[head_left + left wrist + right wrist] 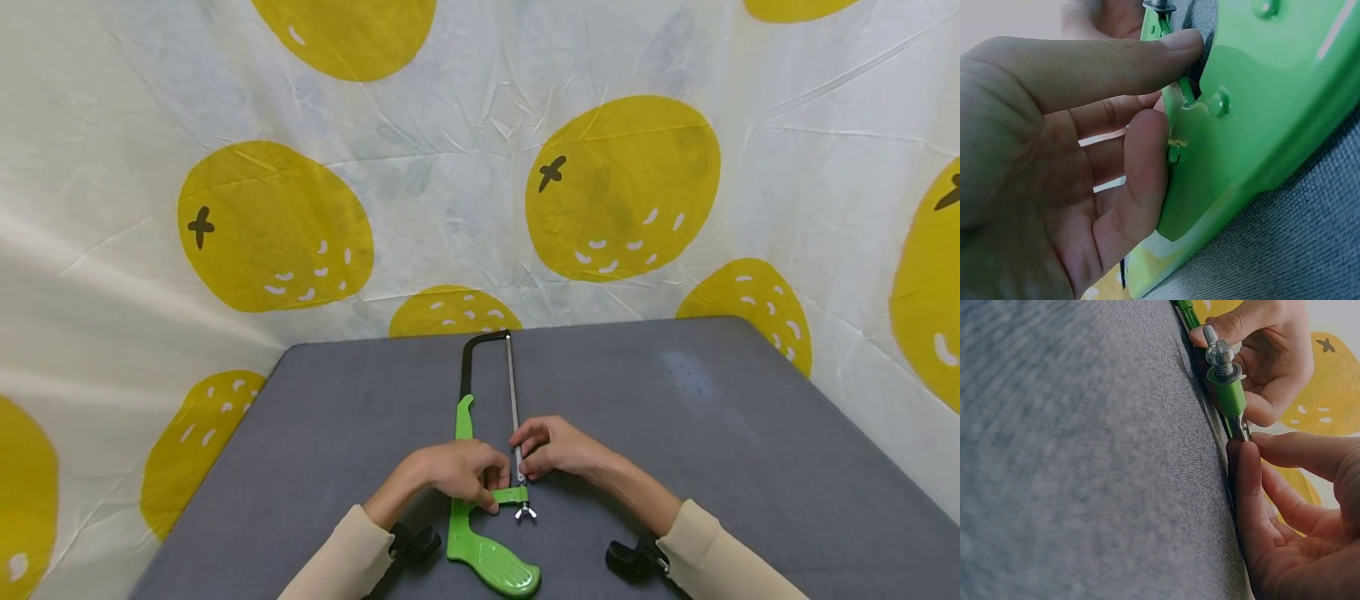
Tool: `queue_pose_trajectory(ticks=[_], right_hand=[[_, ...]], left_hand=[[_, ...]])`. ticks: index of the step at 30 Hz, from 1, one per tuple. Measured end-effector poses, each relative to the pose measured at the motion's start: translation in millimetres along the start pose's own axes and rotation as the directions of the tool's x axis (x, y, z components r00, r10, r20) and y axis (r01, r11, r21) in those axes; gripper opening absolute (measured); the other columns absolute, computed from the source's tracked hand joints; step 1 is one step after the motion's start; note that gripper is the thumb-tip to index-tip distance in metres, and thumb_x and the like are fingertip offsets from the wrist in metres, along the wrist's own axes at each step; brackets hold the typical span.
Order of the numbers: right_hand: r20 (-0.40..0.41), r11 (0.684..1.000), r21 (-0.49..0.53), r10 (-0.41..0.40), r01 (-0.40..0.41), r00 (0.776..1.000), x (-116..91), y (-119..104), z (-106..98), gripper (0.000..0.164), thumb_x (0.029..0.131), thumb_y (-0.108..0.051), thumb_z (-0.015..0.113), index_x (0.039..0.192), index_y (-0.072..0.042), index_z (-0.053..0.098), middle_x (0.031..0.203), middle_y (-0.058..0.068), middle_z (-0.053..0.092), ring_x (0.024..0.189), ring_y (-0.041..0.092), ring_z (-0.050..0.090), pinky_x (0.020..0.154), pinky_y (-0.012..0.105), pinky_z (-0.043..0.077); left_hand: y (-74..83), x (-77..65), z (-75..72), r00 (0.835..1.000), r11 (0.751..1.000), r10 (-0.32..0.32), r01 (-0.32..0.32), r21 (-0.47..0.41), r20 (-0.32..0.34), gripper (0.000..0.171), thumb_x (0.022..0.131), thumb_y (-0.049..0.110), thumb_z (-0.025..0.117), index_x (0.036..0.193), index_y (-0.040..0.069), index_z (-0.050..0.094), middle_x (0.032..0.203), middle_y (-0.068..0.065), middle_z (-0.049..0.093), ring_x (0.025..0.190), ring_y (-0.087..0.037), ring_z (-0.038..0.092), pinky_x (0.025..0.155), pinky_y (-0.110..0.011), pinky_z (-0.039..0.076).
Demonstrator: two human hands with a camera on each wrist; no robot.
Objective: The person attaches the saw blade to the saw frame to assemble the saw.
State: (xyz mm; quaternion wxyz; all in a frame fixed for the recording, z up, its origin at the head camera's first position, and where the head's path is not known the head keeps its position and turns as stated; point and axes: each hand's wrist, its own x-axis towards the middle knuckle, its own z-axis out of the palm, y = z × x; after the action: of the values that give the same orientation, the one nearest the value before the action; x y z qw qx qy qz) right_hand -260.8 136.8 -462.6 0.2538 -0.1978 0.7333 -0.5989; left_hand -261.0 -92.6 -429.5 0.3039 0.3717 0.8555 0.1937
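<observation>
A hacksaw lies on the tabletop. The left hand grips its green cross-arm; the right hand pinches the near end of the blade, apparently fitting or freeing it. Next likely calls for steady alignment.

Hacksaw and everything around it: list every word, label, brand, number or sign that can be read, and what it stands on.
None: no readable word, label, brand or number shows on the hacksaw, its blade, or the grey tabletop.
The dark cross-shaped marks on the backdrop belong to its printed yellow pattern, not lettering.
</observation>
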Motion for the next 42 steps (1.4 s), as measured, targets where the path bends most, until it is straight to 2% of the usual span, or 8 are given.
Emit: queue_pose_trajectory(ticks=[12,18,27,33,38,42], right_hand=[[0.035,1.000,0.010,-0.012,0.011,0.999,-0.1,1.1,-4.0,0.048,0.081,0.005,0.062,0.127,0.016,0.056,0.096,0.014,0.067,0.073,0.012,0.068,0.069,0.027,0.061],[0.061,1.000,0.017,-0.011,0.010,0.998,0.7,-1.7,-5.7,0.046,0.085,0.004,0.063,0.128,0.017,0.053,0.097,0.016,0.069,0.075,0.013,0.070,0.072,0.029,0.063],[0.123,0.999,0.038,0.005,-0.010,0.992,-4.7,-2.6,-9.0,0.028,0.091,0.005,0.062,0.115,0.016,0.051,0.086,0.009,0.070,0.072,0.016,0.072,0.071,0.032,0.064],[0.212,0.996,0.057,0.049,-0.062,0.976,-13.3,-2.8,-13.4,0.023,0.093,-0.001,0.066,0.109,0.012,0.056,0.088,0.009,0.072,0.077,0.017,0.074,0.074,0.032,0.065],[0.309,0.989,0.065,0.107,-0.133,0.945,-19.2,-4.3,-13.9,0.018,0.093,-0.003,0.067,0.106,0.006,0.059,0.091,0.008,0.074,0.079,0.017,0.075,0.075,0.032,0.065],[0.336,0.986,0.063,0.126,-0.156,0.933,-21.7,-5.6,-13.0,0.014,0.092,-0.003,0.066,0.104,0.003,0.060,0.091,0.007,0.076,0.078,0.015,0.075,0.073,0.031,0.065]], left_hand=[[-0.3,0.3,0.2,1.000,1.000,0.001,-0.001,0.018,-0.008,0.019,0.087,0.020,0.084,0.092,0.021,0.067,0.081,0.013,0.063,0.069,-0.001,0.059,0.064,-0.018,0.051],[-1.3,0.8,-0.2,1.000,1.000,-0.002,0.002,0.028,-0.011,0.019,0.087,0.021,0.084,0.092,0.022,0.066,0.081,0.013,0.063,0.069,-0.001,0.058,0.064,-0.018,0.050],[0.2,1.2,1.7,1.000,1.000,-0.001,0.001,0.011,-0.007,0.018,0.087,0.019,0.084,0.091,0.021,0.067,0.080,0.012,0.063,0.069,-0.001,0.060,0.063,-0.019,0.052],[1.3,-0.2,2.9,1.000,1.000,0.003,-0.003,0.013,-0.012,0.018,0.087,0.018,0.084,0.091,0.021,0.066,0.079,0.013,0.063,0.069,0.000,0.059,0.063,-0.018,0.051],[0.1,-0.3,2.5,1.000,1.000,0.006,-0.006,-0.018,0.004,0.018,0.087,0.017,0.083,0.092,0.020,0.066,0.079,0.012,0.064,0.066,-0.002,0.060,0.059,-0.019,0.052],[-0.9,0.1,1.2,1.000,0.999,0.017,-0.017,-0.029,0.007,0.018,0.088,0.016,0.083,0.093,0.019,0.066,0.079,0.012,0.064,0.064,-0.002,0.060,0.059,-0.019,0.052]])
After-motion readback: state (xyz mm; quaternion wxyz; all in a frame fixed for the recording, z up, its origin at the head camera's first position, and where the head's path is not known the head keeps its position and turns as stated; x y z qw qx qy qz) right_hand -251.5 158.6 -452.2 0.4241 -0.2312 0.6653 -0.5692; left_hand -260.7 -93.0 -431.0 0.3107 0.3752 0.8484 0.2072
